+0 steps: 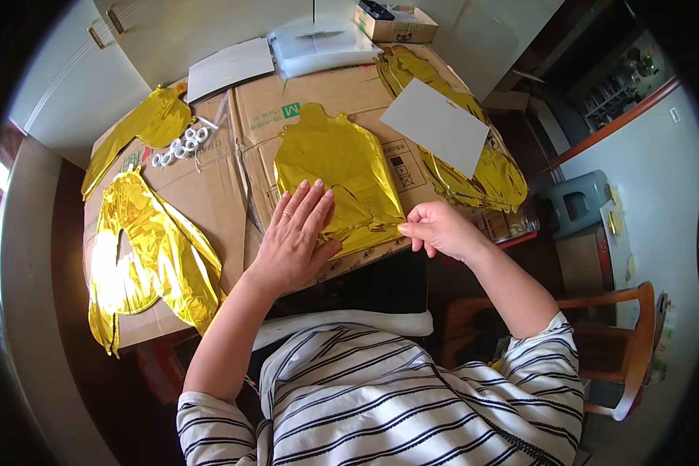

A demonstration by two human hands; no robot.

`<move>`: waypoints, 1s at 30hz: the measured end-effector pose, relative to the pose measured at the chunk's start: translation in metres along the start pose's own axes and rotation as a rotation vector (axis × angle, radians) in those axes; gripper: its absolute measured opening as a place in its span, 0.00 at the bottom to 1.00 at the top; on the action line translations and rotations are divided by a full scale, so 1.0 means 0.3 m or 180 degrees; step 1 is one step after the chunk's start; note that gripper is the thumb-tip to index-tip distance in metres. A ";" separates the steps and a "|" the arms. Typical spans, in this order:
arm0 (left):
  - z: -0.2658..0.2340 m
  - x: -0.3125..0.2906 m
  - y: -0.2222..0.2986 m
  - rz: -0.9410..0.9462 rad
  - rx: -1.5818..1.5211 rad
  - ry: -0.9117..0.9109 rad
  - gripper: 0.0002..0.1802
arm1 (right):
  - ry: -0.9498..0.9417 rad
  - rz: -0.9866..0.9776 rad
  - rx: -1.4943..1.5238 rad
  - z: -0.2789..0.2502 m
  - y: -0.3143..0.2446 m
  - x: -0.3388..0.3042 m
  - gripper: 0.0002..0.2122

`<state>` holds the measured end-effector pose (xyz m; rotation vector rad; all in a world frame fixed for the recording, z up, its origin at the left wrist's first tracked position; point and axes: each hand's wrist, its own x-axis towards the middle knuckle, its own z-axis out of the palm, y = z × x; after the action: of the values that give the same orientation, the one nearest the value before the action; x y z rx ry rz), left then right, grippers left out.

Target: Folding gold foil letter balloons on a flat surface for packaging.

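Observation:
A flat, uninflated gold foil balloon lies in front of me on the cardboard-covered table, its near end folded and creased. My left hand rests flat on its left near part, fingers stretched out. At the balloon's near right corner, my right hand pinches the foil edge between thumb and finger. More flat gold foil balloons lie about: a shiny one at the near left, another at the far left, and a pile at the right, partly under a white card.
Several small white rolls sit at the left beside the far balloon. At the back are a white sheet, a stack of clear plastic bags and a small cardboard box. A wooden chair stands at the right.

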<state>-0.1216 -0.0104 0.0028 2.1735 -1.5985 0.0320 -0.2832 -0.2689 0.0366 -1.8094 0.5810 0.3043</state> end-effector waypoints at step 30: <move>0.004 -0.101 0.160 -0.0135 0.0465 0.0133 0.49 | 0.0179 -0.0053 -0.0669 0.032 -0.033 -0.030 0.08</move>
<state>-0.1759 0.0052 0.0093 2.3001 -1.5707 0.1853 -0.2846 -0.2554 0.0461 -2.0295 0.5907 0.3134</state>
